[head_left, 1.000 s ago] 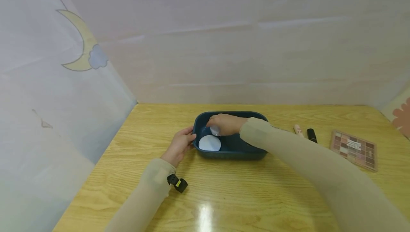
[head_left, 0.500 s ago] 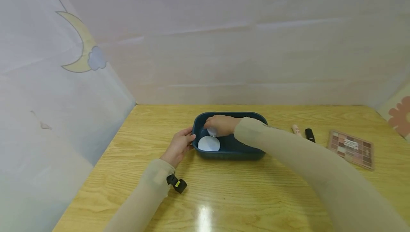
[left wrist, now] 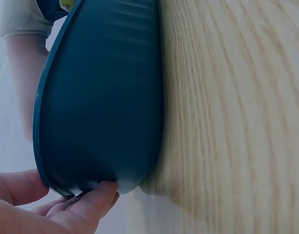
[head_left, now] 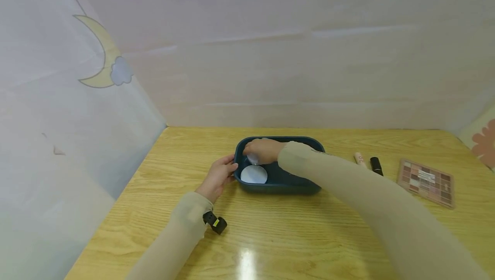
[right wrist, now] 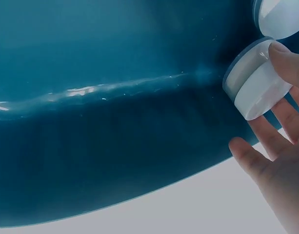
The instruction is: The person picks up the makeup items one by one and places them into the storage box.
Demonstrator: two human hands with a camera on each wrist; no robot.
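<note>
A dark blue plastic bin stands on the wooden table. My left hand grips its left end; in the left wrist view the thumb is at the rim and the fingers lie against the outer wall. Down inside the bin, my right hand holds a small round cosmetic jar with a white lid, thumb on one side and fingers on the other. Close by in the bin's left front corner lies a second white round jar, partly visible at the upper right of the right wrist view.
Right of the bin lie a pale pink tube, a black lipstick-like tube and an eyeshadow palette. My right forearm partly overlaps the tubes. A printed cloth backdrop rises behind the table's back edge.
Inside the bin, the right hand has shifted a little to the left with the jar. The left hand keeps its grip on the bin's end.
</note>
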